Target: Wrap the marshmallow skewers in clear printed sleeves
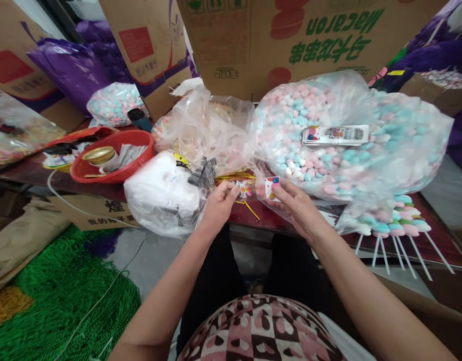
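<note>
My left hand (220, 200) and my right hand (295, 204) are close together over the table's front edge, both pinched on a small clear wrapper with a colourful printed label (271, 186). The left fingers grip its left end near a small sweet (245, 189); the right fingers hold the label end. Thin yellow twist ties (238, 176) lie just behind the hands, one loose tie (251, 209) below them. A big clear bag of pink, blue and white marshmallows (328, 135) sits right behind my right hand.
Finished marshmallow skewers on white sticks (392, 228) lie at the right. A white plastic bag (161, 193) sits left of my hands, a red basin (114, 155) with a gold bowl further left. Cardboard boxes (253, 40) stand behind. Green netting (65, 296) covers the floor.
</note>
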`<action>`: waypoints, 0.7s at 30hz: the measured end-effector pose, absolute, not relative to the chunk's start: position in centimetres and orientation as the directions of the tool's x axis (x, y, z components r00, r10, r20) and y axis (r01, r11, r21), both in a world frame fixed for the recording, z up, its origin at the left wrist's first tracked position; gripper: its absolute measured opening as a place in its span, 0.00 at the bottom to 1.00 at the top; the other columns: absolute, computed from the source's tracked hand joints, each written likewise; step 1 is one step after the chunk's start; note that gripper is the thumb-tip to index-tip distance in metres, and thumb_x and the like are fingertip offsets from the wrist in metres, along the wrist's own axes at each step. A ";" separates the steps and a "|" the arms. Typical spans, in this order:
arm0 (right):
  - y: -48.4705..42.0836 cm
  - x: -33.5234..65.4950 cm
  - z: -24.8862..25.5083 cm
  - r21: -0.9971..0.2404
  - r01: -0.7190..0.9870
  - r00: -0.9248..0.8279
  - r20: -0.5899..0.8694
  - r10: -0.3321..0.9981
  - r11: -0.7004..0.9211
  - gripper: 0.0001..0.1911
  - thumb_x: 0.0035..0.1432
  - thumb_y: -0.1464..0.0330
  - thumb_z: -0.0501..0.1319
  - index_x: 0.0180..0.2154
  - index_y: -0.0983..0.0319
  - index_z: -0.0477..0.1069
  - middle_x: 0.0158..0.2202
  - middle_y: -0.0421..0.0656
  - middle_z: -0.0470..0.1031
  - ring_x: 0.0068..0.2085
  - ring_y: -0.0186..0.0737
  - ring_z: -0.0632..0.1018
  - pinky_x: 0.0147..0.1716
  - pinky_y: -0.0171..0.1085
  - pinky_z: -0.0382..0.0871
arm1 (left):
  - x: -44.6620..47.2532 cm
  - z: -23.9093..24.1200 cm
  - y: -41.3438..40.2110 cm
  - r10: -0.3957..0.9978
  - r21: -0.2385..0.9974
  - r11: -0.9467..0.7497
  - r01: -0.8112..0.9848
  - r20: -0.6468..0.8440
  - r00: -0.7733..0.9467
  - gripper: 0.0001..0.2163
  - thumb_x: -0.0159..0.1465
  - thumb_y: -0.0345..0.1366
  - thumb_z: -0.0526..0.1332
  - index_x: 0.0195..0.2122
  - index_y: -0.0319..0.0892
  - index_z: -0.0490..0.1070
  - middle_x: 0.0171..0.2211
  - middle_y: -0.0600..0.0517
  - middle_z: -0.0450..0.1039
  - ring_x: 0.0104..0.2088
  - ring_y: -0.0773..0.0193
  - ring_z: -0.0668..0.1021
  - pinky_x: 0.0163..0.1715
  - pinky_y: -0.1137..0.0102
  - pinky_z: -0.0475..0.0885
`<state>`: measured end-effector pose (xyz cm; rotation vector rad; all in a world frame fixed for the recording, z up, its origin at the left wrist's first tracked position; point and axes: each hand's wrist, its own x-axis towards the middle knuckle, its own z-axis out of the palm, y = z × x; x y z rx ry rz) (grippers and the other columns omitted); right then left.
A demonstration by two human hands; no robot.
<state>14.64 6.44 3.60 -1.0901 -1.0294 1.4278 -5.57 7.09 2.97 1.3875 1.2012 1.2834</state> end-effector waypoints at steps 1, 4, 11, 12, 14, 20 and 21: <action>6.5 14.5 3.4 -0.965 -0.237 -0.086 -0.094 0.992 -0.112 0.20 0.49 0.56 0.71 0.42 0.58 0.77 0.44 0.45 0.79 0.42 0.40 0.79 0.39 0.37 0.75 | -5.3 2.8 6.4 0.991 0.991 -0.131 0.039 0.130 0.029 0.13 0.62 0.47 0.62 0.31 0.42 0.68 0.27 0.56 0.71 0.30 0.69 0.74 0.35 0.73 0.68; 5.7 14.3 2.9 -0.960 -0.270 -0.057 -0.060 0.997 -0.074 0.15 0.48 0.57 0.72 0.28 0.61 0.74 0.26 0.39 0.76 0.25 0.31 0.73 0.29 0.33 0.70 | -4.5 2.4 4.7 0.998 0.991 0.013 -0.132 -0.005 0.059 0.15 0.59 0.48 0.65 0.32 0.41 0.69 0.27 0.56 0.73 0.28 0.68 0.76 0.32 0.72 0.70; 2.9 14.8 1.4 -0.999 -0.026 0.049 0.035 0.998 0.036 0.20 0.52 0.54 0.68 0.22 0.60 0.68 0.17 0.35 0.70 0.21 0.31 0.68 0.25 0.32 0.62 | -3.2 2.4 2.8 0.911 0.861 0.354 -0.366 -0.228 0.345 0.17 0.53 0.41 0.71 0.41 0.40 0.74 0.30 0.54 0.74 0.29 0.71 0.75 0.34 0.73 0.69; 2.6 15.0 1.3 -0.999 0.008 0.058 0.053 0.997 0.053 0.21 0.54 0.53 0.67 0.21 0.60 0.67 0.16 0.35 0.69 0.21 0.31 0.68 0.25 0.33 0.62 | -3.1 2.2 2.7 0.908 0.864 0.361 -0.351 -0.238 0.345 0.15 0.53 0.41 0.72 0.37 0.39 0.74 0.28 0.54 0.73 0.28 0.72 0.74 0.32 0.74 0.68; 2.2 15.3 1.1 -0.997 0.053 0.076 0.068 0.995 0.064 0.23 0.57 0.51 0.64 0.19 0.60 0.67 0.15 0.35 0.66 0.20 0.31 0.67 0.25 0.33 0.61 | -2.8 1.9 2.6 0.912 0.882 0.354 -0.310 -0.253 0.323 0.15 0.53 0.43 0.71 0.29 0.39 0.70 0.24 0.55 0.71 0.25 0.73 0.70 0.28 0.76 0.64; 1.8 16.0 1.3 -0.991 -0.120 0.025 -0.057 0.998 -0.054 0.17 0.47 0.53 0.71 0.26 0.60 0.75 0.24 0.37 0.73 0.25 0.32 0.69 0.27 0.33 0.64 | -2.7 1.6 2.1 0.934 0.980 0.197 -0.018 -0.182 0.307 0.21 0.61 0.54 0.60 0.25 0.40 0.64 0.21 0.57 0.63 0.23 0.73 0.64 0.24 0.74 0.58; 1.8 16.1 1.2 -0.984 -0.157 0.010 -0.083 0.996 -0.081 0.17 0.45 0.54 0.73 0.27 0.60 0.76 0.25 0.37 0.73 0.25 0.32 0.69 0.28 0.33 0.64 | -2.8 1.7 2.0 0.932 0.985 0.161 0.061 -0.172 0.318 0.21 0.62 0.54 0.58 0.25 0.40 0.64 0.21 0.57 0.62 0.22 0.73 0.63 0.24 0.74 0.57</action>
